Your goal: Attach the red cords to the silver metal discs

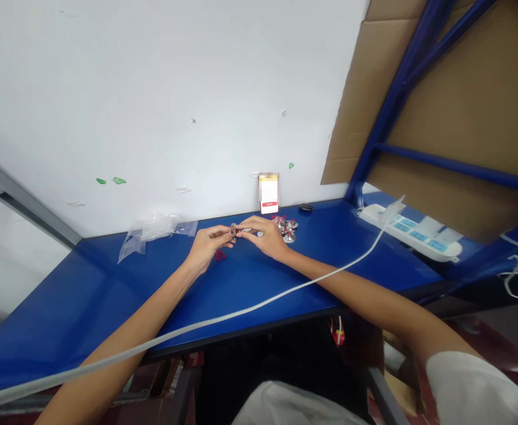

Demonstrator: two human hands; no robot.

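Observation:
My left hand [211, 243] and my right hand [265, 235] meet over the middle of the blue table. Between their fingertips is a small shiny round piece [234, 230], dark and metallic; the fingers partly cover it. Both hands pinch it, one from each side. Below my left fingers a small red piece [220, 254] lies on the tabletop. Just past my right hand sits a small pile of shiny silvery round pieces with red parts [289, 230].
A lit phone [269, 193] leans against the white wall. Clear plastic bags [156, 227] lie at the back left, a black oval object [305, 208] at the back right. A white power strip [411, 232] is on the right. A white cable [250, 308] crosses the view in front of my arms.

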